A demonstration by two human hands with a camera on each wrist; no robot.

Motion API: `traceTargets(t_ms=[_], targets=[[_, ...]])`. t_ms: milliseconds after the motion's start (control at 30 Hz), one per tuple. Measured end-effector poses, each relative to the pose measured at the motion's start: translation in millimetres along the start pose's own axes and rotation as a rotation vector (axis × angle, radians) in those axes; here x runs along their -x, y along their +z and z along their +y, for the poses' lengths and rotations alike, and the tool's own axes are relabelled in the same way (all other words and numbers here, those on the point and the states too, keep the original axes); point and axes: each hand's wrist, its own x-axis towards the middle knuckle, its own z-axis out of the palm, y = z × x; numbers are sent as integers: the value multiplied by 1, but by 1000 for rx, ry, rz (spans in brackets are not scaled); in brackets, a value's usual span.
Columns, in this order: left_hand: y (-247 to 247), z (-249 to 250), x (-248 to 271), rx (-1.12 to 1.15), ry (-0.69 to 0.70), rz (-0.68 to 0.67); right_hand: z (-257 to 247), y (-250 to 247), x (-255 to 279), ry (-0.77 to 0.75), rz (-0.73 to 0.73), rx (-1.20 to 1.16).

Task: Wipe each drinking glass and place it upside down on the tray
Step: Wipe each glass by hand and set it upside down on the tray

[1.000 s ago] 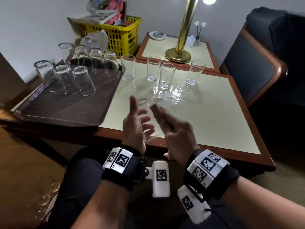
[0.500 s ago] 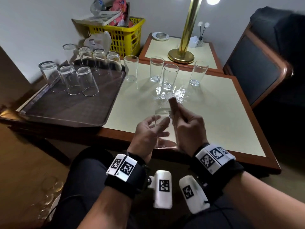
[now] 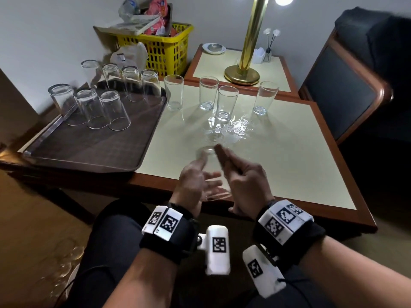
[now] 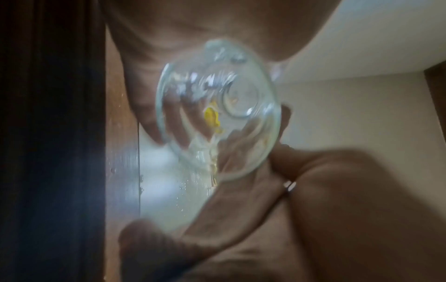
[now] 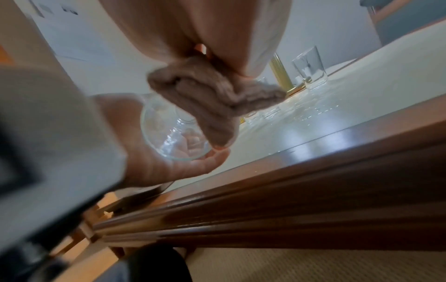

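My left hand holds a clear drinking glass over the table's near edge, its base pointing away from me. The left wrist view looks into the glass through its open mouth. My right hand grips a folded brown cloth and presses it against the glass's outside near the base. In the right wrist view the cloth lies on the glass, which rests in my left hand. The brown tray at left carries several upside-down glasses. Several upright glasses stand further back on the table.
A puddle of water lies on the cream tabletop beyond my hands. A brass lamp base stands on a side table behind. A yellow basket sits at back left, an armchair at right.
The glass has turned in my left hand and come a little nearer to me. My right hand has slid the cloth along the glass's outside toward its base.
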Motion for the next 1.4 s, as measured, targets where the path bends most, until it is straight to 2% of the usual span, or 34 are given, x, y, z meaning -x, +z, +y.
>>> traceTargets(t_ms=[33, 67, 100, 167, 233, 300, 367, 400, 467, 533, 600, 633, 667, 700, 767, 833, 867, 933, 967, 1000, 1100, 1167, 1233, 1267, 1300, 1333, 1400], targets=[[0, -1, 2, -13, 6, -103, 0, -5, -6, 18, 76, -3], [2, -4, 5, 1, 53, -140, 0, -9, -10, 15, 137, 18], [3, -6, 6, 37, 107, -122, 2, -10, -13, 9, 142, 51], [6, -6, 4, 81, 159, 42, -2, -6, -5, 12, 31, 52], [5, -4, 1, 99, 104, 119, -10, -3, 7, 12, -87, 21], [0, -1, 1, 80, -11, -14, -8, -3, 1, 22, -47, 1], [0, -2, 7, 64, 29, -153, -5, -6, -10, 27, 55, -45], [1, -3, 8, 72, 87, -150, -4, -6, -14, 3, 64, -42], [4, 1, 6, 78, 153, -22, -4, -2, -8, -14, -13, -45], [1, 5, 4, 97, 119, 73, -5, 1, 3, 19, -110, -49], [-3, 8, 5, 44, 56, -36, -6, -2, 2, 54, -48, -54], [-2, 9, 8, -12, 64, -132, -5, -5, -2, 59, 18, -60], [-1, 7, 9, -56, 111, -173, -6, -8, -6, 61, 74, -61], [1, 6, 9, -75, 177, -160, -5, -9, -8, 54, 102, -55], [7, 9, 7, -81, 265, -4, -9, -6, -2, 32, 47, -34], [10, 12, 7, -30, 238, 119, -12, -1, 8, 38, -35, -24], [9, 13, 6, -16, 169, 96, -10, 0, 7, 46, -28, -17], [6, 15, 7, -67, 63, -87, -7, -2, -2, 30, 59, -5], [6, 14, 10, -86, 60, -169, -6, -3, -8, 22, 105, 6], [5, 11, 10, -80, 89, -195, -6, -5, -11, 19, 122, 0], [8, 8, 6, -28, 162, -26, -7, -4, -2, 19, 11, -58], [5, 8, 5, 31, 92, 23, -7, -2, 6, 5, -54, -2], [1, 12, 5, 29, 11, -128, -8, -2, -2, 7, 25, -5], [2, 13, 7, -2, 31, -203, -9, -5, -7, 20, 80, -13], [2, 12, 8, -22, 86, -220, -10, -7, -12, 40, 115, -30], [4, 10, 6, -26, 143, -185, -10, -9, -13, 53, 117, -40], [10, 8, 2, -6, 189, -21, -9, -10, -7, 30, 38, -44]])
